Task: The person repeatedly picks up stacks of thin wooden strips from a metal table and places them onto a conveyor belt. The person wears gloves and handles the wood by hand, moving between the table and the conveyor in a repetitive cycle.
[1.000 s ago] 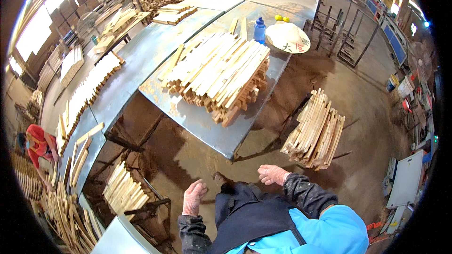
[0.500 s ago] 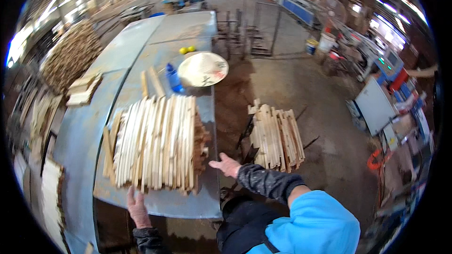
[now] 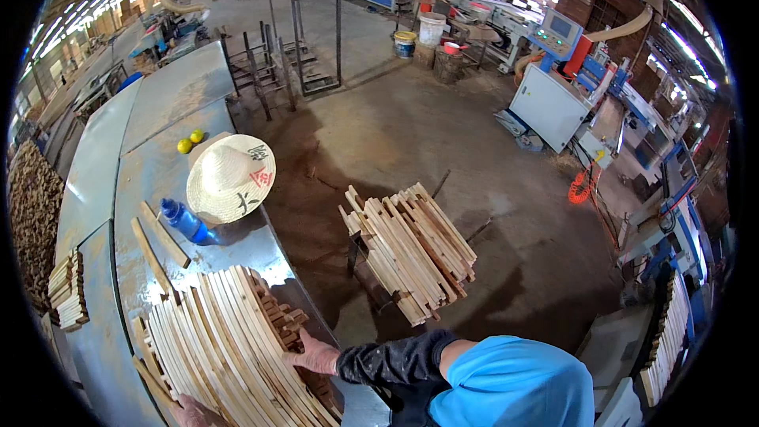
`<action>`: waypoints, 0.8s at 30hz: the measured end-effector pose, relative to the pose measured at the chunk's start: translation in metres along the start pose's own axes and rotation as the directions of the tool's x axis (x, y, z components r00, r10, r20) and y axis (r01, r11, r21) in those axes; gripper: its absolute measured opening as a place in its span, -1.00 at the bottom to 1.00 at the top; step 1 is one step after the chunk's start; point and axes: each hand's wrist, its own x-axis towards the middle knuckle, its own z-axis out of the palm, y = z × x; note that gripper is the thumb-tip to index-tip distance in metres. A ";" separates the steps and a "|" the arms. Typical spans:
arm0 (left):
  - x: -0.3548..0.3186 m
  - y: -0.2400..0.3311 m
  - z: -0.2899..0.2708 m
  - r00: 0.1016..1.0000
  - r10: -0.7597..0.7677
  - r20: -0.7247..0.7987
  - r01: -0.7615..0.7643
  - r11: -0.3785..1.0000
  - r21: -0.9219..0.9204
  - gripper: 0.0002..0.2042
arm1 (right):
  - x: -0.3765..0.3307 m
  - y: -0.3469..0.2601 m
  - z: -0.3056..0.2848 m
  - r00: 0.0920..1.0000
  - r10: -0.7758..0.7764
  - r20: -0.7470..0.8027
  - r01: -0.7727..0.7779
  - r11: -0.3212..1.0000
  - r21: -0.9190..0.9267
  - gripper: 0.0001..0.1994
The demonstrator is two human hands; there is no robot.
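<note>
A wide stack of pale wooden strips [image 3: 229, 332] lies side by side on the metal-topped table [image 3: 162, 178]. At its right side is my right hand [image 3: 315, 353], open, with its fingers stretched against the ragged, darker side of the stack. My left hand [image 3: 190, 411] rests by the near left of the same stack, low in the picture. Its fingers look extended, but the lower part is cut off by the picture's edge. Neither hand has closed around a strip. Two loose strips [image 3: 164, 235] lie just beyond the stack.
A blue bottle [image 3: 187, 223], a straw hat [image 3: 229, 178] and two yellow round fruits [image 3: 190, 141] sit farther along the table. Right of it, a metal stand holds another strip stack [image 3: 409, 249]. A white machine cabinet [image 3: 545, 107] and a coiled orange hose [image 3: 581, 188] are farther right.
The view has swung to the right, so the table now sits farther left. My right hand, earlier apart from the stack, now touches its right side. My left hand stays near its near end.
</note>
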 end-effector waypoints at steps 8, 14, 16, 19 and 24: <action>0.063 -0.027 0.031 0.998 -0.064 0.013 0.063 0.996 0.069 -0.44 | 0.009 -0.008 0.006 0.984 0.170 0.058 -0.159 0.975 -0.153 0.36; 0.025 -0.068 0.045 0.873 0.484 -0.064 -0.400 0.785 0.473 -0.51 | 0.003 -0.018 0.002 0.996 0.091 -0.011 -0.092 0.993 -0.070 0.14; -0.020 -0.055 0.054 0.975 0.224 0.010 -0.220 0.965 -0.139 -0.51 | 0.041 0.044 -0.018 0.964 -0.237 0.123 0.267 0.872 -0.410 -0.10; -0.095 -0.036 0.038 0.943 0.328 -0.059 -0.331 0.942 -0.051 -0.50 | 0.042 0.023 -0.051 0.994 0.029 0.103 -0.061 0.944 0.323 -0.16; -0.112 -0.044 0.038 0.877 0.478 -0.043 -0.455 0.856 0.245 -0.36 | 0.021 -0.024 -0.075 0.969 0.164 0.182 -0.211 0.937 0.278 -0.22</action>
